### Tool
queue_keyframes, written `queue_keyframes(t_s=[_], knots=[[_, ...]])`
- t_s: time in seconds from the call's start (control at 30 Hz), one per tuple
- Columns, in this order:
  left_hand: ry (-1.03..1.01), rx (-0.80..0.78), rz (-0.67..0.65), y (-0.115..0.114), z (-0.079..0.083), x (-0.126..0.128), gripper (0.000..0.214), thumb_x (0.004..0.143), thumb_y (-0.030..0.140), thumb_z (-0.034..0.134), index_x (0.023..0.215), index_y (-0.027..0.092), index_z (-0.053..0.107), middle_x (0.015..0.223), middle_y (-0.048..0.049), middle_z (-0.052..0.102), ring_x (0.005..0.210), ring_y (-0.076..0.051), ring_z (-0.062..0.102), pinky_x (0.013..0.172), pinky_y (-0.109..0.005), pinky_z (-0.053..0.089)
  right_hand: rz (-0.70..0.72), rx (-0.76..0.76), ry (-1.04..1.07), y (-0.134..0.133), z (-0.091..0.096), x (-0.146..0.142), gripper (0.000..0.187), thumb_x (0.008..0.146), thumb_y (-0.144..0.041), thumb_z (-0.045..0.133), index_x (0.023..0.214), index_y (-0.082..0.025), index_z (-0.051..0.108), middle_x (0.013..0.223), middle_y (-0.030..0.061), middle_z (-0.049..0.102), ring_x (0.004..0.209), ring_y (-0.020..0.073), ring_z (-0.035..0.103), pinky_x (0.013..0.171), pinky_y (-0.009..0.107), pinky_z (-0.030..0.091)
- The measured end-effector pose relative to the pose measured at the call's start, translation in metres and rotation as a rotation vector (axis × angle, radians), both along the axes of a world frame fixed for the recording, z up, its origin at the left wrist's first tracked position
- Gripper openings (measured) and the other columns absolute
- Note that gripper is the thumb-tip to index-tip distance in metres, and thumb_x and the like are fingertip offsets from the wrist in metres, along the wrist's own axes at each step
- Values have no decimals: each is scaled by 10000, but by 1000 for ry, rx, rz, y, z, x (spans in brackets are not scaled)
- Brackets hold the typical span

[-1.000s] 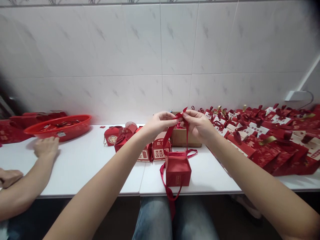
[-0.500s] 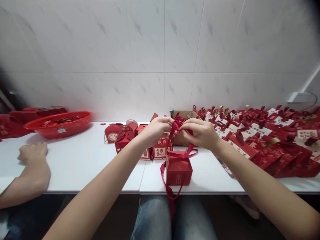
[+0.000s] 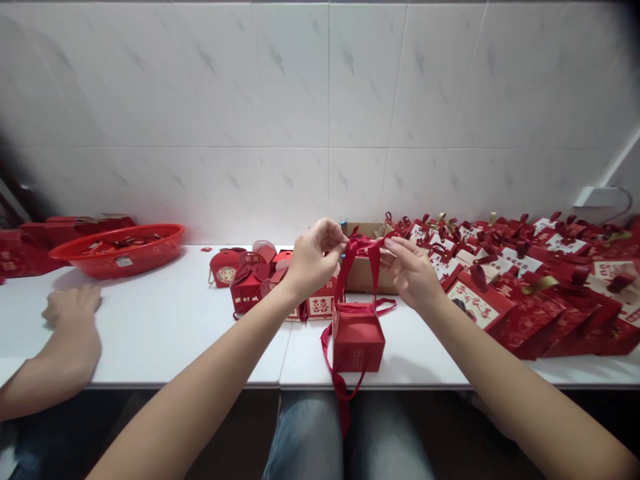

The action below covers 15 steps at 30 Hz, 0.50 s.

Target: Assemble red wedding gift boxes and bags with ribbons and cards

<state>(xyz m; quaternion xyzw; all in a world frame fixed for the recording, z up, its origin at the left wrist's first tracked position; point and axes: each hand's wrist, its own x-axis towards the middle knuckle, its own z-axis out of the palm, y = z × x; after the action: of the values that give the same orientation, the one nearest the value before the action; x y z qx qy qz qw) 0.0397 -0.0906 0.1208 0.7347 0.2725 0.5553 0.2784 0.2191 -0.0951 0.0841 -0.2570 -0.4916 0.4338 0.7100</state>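
A length of dark red ribbon (image 3: pixel 344 277) is stretched between my two hands, above a small red gift box (image 3: pixel 357 341). My left hand (image 3: pixel 320 252) pinches the ribbon at its left side. On the other side, my right hand (image 3: pixel 411 270) grips it between thumb and fingers. A knot or loop seems to lie between the hands, but its exact form is hard to make out. The box stands upright near the table's front edge. More ribbon loops round it, and one tail hangs over the edge towards my lap.
Several decorated red boxes (image 3: pixel 249 287) stand left of my box, and a cardboard box (image 3: pixel 363 275) is behind it. Rows of red gift bags (image 3: pixel 530 300) fill the right. A red basin (image 3: pixel 117 257) with small packets stands left, near another person's hand (image 3: pixel 75 303).
My hands have moved apart, drawing the ribbon out between them. My left hand has risen slightly and turned. The gift box has stayed in place.
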Motion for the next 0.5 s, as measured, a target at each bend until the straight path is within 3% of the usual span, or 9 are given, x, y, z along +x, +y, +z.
queue_keyframes(t_s=[0.13,0.27,0.4,0.5], knots=[[132,209,200,-6,3,-14,100,792,129,580,826,204,522,804,-20,636,776,-144,625,734,-278,492,125,-130,159,-7,-7,11,245,634,-334,783,767,-223,609,773,-35,700,763,168,693,763,334,551],[259,238,343,-11,-6,-45,90,796,137,559,835,210,522,806,-26,628,772,-150,612,736,-285,483,114,-231,152,-18,-31,32,228,690,-349,742,811,-219,599,816,-7,698,772,177,686,742,333,555],[317,54,444,-11,-43,-93,116,780,227,572,872,216,503,854,-34,622,836,-181,617,793,-323,494,10,-321,147,-30,-69,69,160,725,-343,677,789,-231,583,805,26,675,691,173,652,626,323,556],[353,-68,475,-13,-82,-125,128,747,252,563,854,212,506,787,-27,622,746,-197,628,696,-336,510,-37,-394,141,-44,-98,99,127,670,-288,670,721,-226,571,686,30,612,558,156,576,523,324,540]])
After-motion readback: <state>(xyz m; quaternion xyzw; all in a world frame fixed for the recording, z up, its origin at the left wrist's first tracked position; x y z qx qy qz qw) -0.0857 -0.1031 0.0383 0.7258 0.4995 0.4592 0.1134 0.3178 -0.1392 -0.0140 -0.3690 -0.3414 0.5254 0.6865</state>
